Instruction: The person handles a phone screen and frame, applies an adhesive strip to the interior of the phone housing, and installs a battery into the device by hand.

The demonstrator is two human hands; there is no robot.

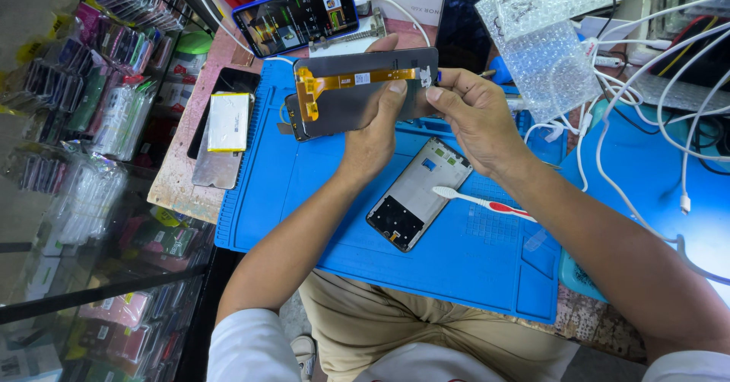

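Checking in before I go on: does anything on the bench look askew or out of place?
A toothbrush lies with its head on the open phone frame. Otherwise nothing stands out; both hands hold the screen panel level.

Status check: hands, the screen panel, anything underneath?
Left hand and right hand both grip dark screen panel with orange flex cable, raised over blue mat. Below: open phone frame, white-red toothbrush.

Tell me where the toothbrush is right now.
In the head view, the toothbrush lies on the blue mat, right of centre, its bristles over the phone frame, under the right forearm.
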